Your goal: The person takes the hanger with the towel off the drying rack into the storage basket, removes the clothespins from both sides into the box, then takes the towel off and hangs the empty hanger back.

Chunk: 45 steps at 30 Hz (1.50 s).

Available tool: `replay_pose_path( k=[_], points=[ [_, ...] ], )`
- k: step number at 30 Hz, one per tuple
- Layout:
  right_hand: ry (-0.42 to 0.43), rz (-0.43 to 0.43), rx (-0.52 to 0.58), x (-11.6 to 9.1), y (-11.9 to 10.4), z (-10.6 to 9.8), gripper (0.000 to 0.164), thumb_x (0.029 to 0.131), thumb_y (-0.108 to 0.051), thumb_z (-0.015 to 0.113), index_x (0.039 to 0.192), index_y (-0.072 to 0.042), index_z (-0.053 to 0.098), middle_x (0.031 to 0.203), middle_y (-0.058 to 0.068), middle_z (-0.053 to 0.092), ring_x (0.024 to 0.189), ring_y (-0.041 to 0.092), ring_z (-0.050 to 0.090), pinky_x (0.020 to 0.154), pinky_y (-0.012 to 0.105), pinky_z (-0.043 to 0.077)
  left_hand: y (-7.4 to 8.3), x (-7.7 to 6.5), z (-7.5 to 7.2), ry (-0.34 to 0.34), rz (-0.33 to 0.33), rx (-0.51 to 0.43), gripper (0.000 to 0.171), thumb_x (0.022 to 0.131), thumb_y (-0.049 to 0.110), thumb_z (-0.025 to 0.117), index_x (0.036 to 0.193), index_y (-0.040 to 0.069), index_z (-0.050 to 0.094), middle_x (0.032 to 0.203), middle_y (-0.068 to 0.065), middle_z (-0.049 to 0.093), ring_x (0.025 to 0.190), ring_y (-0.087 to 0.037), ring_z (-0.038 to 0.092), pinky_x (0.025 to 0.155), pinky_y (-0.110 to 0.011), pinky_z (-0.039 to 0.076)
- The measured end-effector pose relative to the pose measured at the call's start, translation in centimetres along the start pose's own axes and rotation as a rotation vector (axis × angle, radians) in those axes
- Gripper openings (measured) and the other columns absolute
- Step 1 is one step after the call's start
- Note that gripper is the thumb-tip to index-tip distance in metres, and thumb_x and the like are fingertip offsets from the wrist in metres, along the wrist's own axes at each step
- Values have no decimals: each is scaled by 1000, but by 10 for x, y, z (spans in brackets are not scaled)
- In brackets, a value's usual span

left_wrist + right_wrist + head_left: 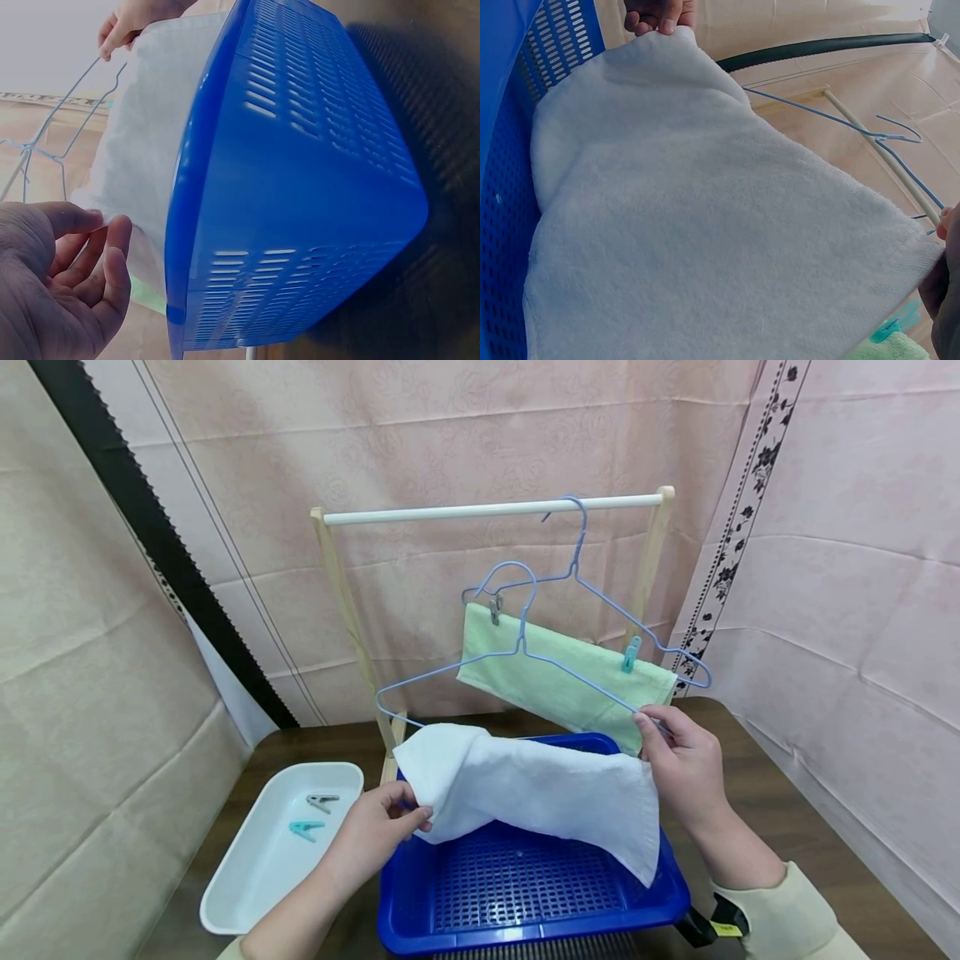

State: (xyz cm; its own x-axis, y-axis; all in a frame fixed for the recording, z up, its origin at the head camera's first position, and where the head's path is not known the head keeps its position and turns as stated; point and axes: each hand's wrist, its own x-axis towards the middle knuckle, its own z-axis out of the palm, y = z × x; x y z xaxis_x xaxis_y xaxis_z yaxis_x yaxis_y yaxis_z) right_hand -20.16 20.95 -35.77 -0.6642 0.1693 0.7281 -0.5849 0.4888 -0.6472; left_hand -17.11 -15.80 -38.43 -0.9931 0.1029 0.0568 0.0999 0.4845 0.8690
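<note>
white towel [540, 785], lengthwise left-to-right

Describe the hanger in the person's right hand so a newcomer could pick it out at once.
Find the blue basket, then the white cloth across its top. Just above that cloth rises a blue wire hanger, one end pinched by the right hand. Its hook is free of the white rail behind, whereas the other blue hanger is hooked over that rail and bears the green cloth.

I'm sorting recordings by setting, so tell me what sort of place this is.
Probably an indoor laundry-drying setup: a rack with a green towel clipped to a hanger, a white towel over a basket, and a tray of clothespins.
</note>
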Motion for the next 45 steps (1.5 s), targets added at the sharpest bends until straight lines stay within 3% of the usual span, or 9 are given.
replay_pose_path(
  k=[13, 20, 45],
  points=[
    [8, 7, 2, -1, -1, -1, 7, 93, -1, 68, 98, -2, 72, 60, -1, 56, 49, 5, 49, 47, 18, 40, -4, -4, 1, -30, -21, 18, 11, 88, 16, 75, 88, 7, 68, 79, -1, 70, 77, -24, 67, 63, -29, 51],
    [14, 21, -9, -1, -1, -1, 8, 93, -2, 68, 99, -2, 73, 60, -1, 57, 50, 5, 50, 47, 17, 40, -5, -6, 3, -33, -21, 48, 10, 88, 15, 76, 90, 8, 70, 86, 0, 70, 78, -15, 64, 69, -31, 52],
    [5, 30, 11, -3, 0, -3, 8, 92, -1, 68, 99, -3, 73, 62, 2, 59, 51, 7, 52, 48, 17, 42, -16, -6, 4, -16, -72, 97, 11, 88, 18, 76, 95, 10, 71, 94, 0, 71, 85, -16, 65, 76, -37, 56]
  ],
)
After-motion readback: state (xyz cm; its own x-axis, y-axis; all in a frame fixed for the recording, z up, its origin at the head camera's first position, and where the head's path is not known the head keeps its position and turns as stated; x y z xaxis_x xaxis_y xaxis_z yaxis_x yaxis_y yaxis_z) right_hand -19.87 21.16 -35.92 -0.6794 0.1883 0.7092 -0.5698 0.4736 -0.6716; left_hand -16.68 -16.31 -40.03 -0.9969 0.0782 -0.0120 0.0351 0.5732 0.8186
